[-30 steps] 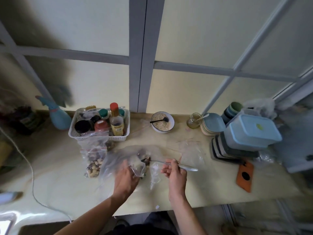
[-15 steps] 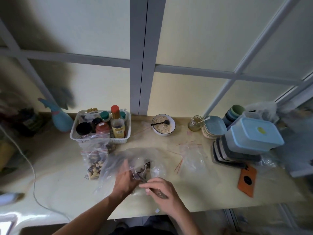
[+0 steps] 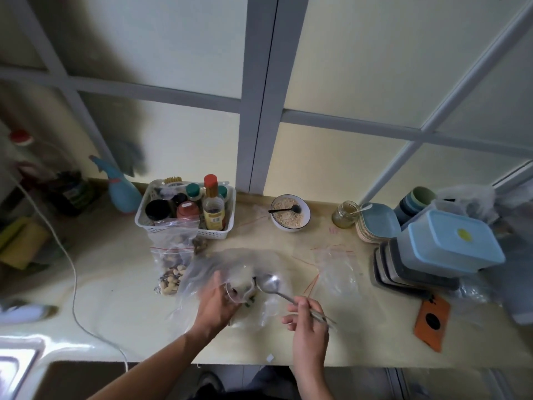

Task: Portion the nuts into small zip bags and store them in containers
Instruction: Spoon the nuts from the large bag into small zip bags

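**Spoon back out, bag held open**

Spoon [image 3: 269,282] lifted since half a second ago, pinched by our right hand [image 3: 310,324]. Left hand [image 3: 217,304] fingers grip the small bag [image 3: 245,287] on the table [image 3: 115,284]. Filled bags [image 3: 173,272] sit left; containers [image 3: 450,243] unfilled, we judge.

Right hand [image 3: 310,321], half a second ago low over the clear bag [image 3: 230,269] by the counter's front edge, has drawn back rightward; its metal spoon [image 3: 269,282] now shows its bowl at the bag mouth, lifted clear.
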Motion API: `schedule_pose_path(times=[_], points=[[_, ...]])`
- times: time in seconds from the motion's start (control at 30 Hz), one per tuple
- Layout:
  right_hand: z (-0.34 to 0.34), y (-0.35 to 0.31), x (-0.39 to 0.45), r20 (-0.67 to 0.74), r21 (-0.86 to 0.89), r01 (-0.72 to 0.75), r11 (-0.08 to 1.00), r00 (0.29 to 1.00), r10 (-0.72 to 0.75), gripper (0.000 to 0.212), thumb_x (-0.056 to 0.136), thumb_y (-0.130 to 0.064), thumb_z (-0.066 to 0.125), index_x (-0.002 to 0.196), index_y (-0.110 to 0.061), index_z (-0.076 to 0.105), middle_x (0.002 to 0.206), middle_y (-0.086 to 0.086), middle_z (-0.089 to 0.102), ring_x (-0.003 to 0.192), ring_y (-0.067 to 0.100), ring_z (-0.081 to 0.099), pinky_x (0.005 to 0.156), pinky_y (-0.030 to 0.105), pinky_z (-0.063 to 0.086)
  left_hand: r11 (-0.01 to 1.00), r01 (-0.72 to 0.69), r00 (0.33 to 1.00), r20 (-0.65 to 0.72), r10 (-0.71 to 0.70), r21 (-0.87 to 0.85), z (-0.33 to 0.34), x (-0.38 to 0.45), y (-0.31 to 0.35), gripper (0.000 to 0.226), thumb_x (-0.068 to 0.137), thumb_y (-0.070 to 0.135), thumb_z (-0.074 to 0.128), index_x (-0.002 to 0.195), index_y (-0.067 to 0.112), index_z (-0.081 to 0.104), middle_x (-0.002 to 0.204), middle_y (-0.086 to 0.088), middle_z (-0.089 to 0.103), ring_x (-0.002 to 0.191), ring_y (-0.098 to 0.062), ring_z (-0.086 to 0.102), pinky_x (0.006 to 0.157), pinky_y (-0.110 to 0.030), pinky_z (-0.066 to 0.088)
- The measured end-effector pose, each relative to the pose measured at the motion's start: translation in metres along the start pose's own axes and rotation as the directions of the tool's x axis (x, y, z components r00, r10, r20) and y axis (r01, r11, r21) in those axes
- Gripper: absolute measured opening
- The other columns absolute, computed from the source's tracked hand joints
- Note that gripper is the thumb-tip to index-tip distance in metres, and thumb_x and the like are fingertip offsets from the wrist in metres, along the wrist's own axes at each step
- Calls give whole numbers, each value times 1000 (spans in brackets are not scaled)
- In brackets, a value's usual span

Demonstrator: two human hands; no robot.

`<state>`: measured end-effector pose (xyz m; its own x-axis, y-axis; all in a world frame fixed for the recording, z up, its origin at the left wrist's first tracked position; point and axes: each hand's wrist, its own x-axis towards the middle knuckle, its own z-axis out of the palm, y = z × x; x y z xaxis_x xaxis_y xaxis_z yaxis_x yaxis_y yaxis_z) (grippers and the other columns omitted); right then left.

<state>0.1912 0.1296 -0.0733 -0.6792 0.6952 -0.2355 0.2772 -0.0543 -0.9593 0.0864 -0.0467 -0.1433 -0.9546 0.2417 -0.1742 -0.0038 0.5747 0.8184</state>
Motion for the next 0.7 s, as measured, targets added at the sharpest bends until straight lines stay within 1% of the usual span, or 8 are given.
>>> schedule_pose_path(times=[0.07, 0.13, 0.2, 0.27, 0.4, 0.5, 0.6, 0.7], points=[[1, 6, 6, -36, 1, -72, 997, 997, 72, 20, 104, -19, 51, 93, -18, 67, 80, 5, 74, 62, 26, 72, 60, 34, 51, 1000, -11, 1000, -17, 11, 13, -2, -2, -4, 87, 70, 71, 67, 135, 19, 43, 125, -2, 53, 111, -15, 50, 92, -34, 45], [4, 11, 15, 26, 3, -165, 986, 986, 165, 16, 104, -19, 53, 96, -15, 66, 83, 6, 74, 63, 26, 71, 58, 32, 50, 1000, -9, 1000, -15, 9, -1, -5, -6, -1, 79, 72, 71, 66, 131, 26, 42, 125, 0, 52, 113, -14, 49, 95, -35, 44], [6, 13, 24, 122, -4, -251, 968, 961, 249, 15, 104, -16, 54, 97, -9, 65, 89, 14, 74, 60, 24, 69, 51, 26, 48, 999, -28, 999, -26, 28, -22, -7, -8, 7, 62, 77, 58, 73, 121, 29, 43, 115, 3, 56, 103, -2, 52, 87, -24, 43], [7, 15, 33, 212, -54, -284, 957, 933, 289, 14, 103, -14, 55, 98, -7, 65, 92, 18, 74, 60, 23, 69, 51, 26, 47, 997, -46, 998, -40, 43, -60, -7, -12, 21, 51, 80, 42, 79, 113, 22, 46, 103, 8, 60, 96, 4, 57, 77, -13, 44], [11, 16, 50, 386, -135, -310, 941, 858, 338, 13, 102, -11, 57, 103, -12, 70, 97, 11, 76, 65, 26, 70, 54, 25, 48, 995, -66, 991, -122, 56, -80, 0, -18, 39, 48, 78, 42, 81, 104, 22, 46, 97, 15, 62, 92, 3, 61, 75, -17, 50], [14, 7, 62, 479, -198, -281, 939, 808, 343, 14, 103, -13, 55, 105, -13, 69, 99, 8, 77, 69, 27, 72, 56, 27, 50, 995, -51, 984, -173, 35, -90, 7, -23, 50, 43, 79, 39, 81, 97, 23, 45, 86, 15, 62, 82, -5, 62, 70, -26, 51], [18, -3, 77, 535, -251, -211, 945, 783, 317, 12, 103, -15, 55, 103, -14, 67, 95, 8, 76, 68, 26, 73, 61, 30, 53, 992, -89, 977, -203, 69, -90, 11, -29, 65, 39, 80, 27, 78, 96, 22, 43, 82, 10, 61, 75, -11, 61, 63, -35, 51], [24, -9, 89, 589, -318, -79, 945, 764, 262, 10, 102, -20, 58, 98, -19, 67, 92, 6, 75, 67, 24, 74, 66, 35, 52, 985, -133, 951, -292, 97, -107, 8, -34, 78, 35, 84, 25, 76, 96, 18, 43, 80, 7, 56, 71, -15, 57, 63, -39, 49]])
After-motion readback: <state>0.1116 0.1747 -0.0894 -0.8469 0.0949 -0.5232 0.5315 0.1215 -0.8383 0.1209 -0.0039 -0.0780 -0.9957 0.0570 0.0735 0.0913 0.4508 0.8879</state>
